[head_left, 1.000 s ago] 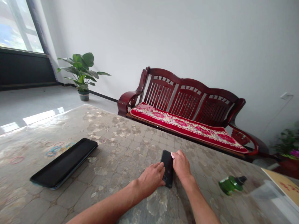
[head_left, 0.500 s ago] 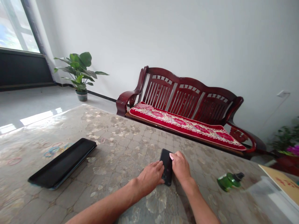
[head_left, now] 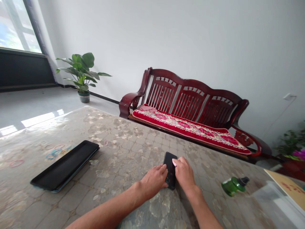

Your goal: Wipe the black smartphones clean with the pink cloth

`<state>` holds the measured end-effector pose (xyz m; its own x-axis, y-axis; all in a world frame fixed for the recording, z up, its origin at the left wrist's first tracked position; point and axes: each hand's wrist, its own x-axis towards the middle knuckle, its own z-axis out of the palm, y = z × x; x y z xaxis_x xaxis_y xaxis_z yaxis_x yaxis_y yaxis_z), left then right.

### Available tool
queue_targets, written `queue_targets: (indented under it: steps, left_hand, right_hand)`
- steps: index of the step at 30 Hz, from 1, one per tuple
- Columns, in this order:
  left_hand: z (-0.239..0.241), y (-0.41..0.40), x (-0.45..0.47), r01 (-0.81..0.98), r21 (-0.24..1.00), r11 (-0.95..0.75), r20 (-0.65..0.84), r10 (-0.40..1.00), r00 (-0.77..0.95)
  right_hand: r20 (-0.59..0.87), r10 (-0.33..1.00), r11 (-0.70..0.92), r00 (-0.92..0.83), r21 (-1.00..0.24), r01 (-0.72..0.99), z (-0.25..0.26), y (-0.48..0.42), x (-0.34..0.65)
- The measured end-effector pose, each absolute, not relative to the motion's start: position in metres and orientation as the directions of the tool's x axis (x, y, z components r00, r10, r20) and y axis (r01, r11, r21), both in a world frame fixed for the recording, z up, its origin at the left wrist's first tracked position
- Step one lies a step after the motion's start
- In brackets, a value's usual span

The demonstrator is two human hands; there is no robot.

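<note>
Two bare hands work at a flat black rectangular smartphone [head_left: 171, 175], which lies on a grey-beige patterned tabletop [head_left: 128, 159], its long sides running roughly away from the person. Phone sits between the hands: right of the left hand [head_left: 155, 178], left of the right hand [head_left: 184, 173]. Left hand: palm down, fingers side by side at the phone's left edge, tips touching it, thumb near the bottom left corner; cannot tell whether it grips or only steadies. Right hand: fingers curled, thumb and finger pinched together on a small pale pink item [head_left: 174, 162] over the phone's upper right part; too small to identify. Well off to the left, a larger black slab with rounded corners [head_left: 66, 165], bluish along its lower edge, lies beside thin coloured loops [head_left: 56, 153]. Right of the right hand, well apart: a green bottle with a black cap [head_left: 233, 186], then a yellow panel with red markings [head_left: 288, 184]. Beyond the table, a dark red wooden bench [head_left: 188, 98] bears a red floral cushion [head_left: 188, 125].
</note>
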<state>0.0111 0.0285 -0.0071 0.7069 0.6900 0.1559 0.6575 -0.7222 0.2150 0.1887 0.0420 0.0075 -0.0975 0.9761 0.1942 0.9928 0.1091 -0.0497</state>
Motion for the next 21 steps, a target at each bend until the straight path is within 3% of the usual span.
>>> queue_targets:
  steps: [21]
  left_hand:
    - [-0.012, 0.03, 0.011, 0.642, 0.222, -0.734, 0.178, 0.678, 0.714]
  right_hand:
    - [0.207, 0.975, 0.094, -0.079, -0.067, 0.993, 0.012, 0.055, 0.179]
